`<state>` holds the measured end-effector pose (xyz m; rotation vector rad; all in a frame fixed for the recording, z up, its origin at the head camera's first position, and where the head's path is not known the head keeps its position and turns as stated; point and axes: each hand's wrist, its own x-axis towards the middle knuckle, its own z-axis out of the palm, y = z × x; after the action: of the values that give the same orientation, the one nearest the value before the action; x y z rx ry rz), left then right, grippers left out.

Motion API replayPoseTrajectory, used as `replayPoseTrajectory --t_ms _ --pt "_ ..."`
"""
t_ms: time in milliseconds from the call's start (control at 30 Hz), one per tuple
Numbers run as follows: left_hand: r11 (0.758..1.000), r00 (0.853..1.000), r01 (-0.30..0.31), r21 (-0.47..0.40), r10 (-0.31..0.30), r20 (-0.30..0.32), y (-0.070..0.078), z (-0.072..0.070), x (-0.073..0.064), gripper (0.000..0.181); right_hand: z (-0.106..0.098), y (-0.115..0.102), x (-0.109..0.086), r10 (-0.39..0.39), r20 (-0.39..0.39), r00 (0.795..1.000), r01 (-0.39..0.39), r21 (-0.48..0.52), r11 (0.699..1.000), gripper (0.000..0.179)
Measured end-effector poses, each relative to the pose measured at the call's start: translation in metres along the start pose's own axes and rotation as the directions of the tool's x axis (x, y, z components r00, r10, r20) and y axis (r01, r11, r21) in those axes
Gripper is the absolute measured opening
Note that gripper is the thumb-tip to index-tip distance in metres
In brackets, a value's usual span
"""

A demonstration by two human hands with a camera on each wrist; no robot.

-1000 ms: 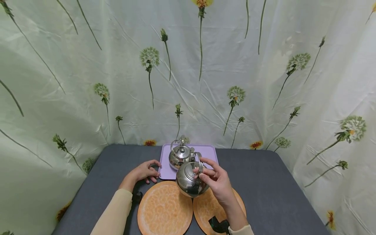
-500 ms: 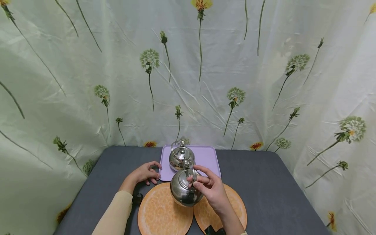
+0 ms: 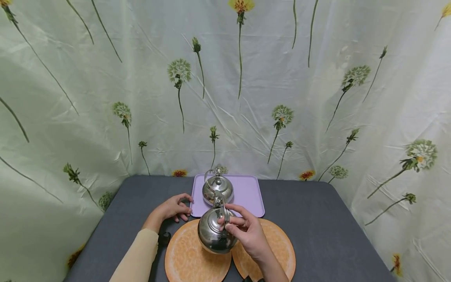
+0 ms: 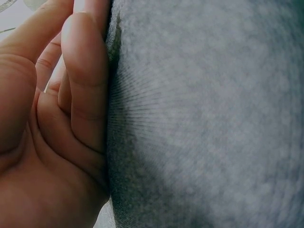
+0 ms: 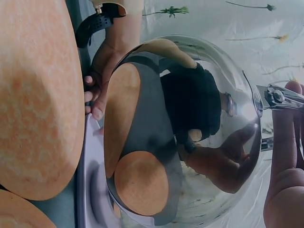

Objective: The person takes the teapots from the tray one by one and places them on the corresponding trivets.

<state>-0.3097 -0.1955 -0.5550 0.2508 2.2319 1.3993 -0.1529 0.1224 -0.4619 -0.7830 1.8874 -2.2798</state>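
Observation:
My right hand (image 3: 248, 235) grips the hoop handle of a shiny steel kettle (image 3: 213, 237) and holds it up over the inner edge of the left round orange placemat (image 3: 188, 258). The rounded side of this kettle fills the middle of the right wrist view, reflecting the table and a person. A second steel kettle (image 3: 209, 192) stands behind it on the left half of a lilac tray (image 3: 248, 196). Resting on the table, my left hand (image 3: 170, 207) has loosely bent fingers right at the tray's left edge. In the left wrist view, its palm lies beside the grey cloth.
A second orange placemat (image 3: 280, 244) lies to the right, partly under my right forearm. Dark grey cloth (image 3: 317, 231) covers the table, and a curtain (image 3: 306, 98) printed with dandelions hangs behind it. The tray's right half is bare.
The held kettle has moved left and toward me with my right hand, from between the placemats to over the left one. Its spout end has swung left. My left hand stays put.

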Motion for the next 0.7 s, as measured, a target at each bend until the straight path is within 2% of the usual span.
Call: replayPoseTrajectory --t_ms 400,700 --pt "1.0 1.0 0.016 -0.001 -0.016 -0.007 0.0 0.001 0.0 0.043 0.011 0.004 -0.005 0.101 -0.007 0.995 -0.101 -0.003 0.995 0.056" --pt "1.0 1.0 0.012 0.007 -0.012 -0.013 0.001 0.002 0.001 0.043 0.02 0.009 -0.007 0.082 0.025 0.996 -0.083 0.039 0.996 0.056"
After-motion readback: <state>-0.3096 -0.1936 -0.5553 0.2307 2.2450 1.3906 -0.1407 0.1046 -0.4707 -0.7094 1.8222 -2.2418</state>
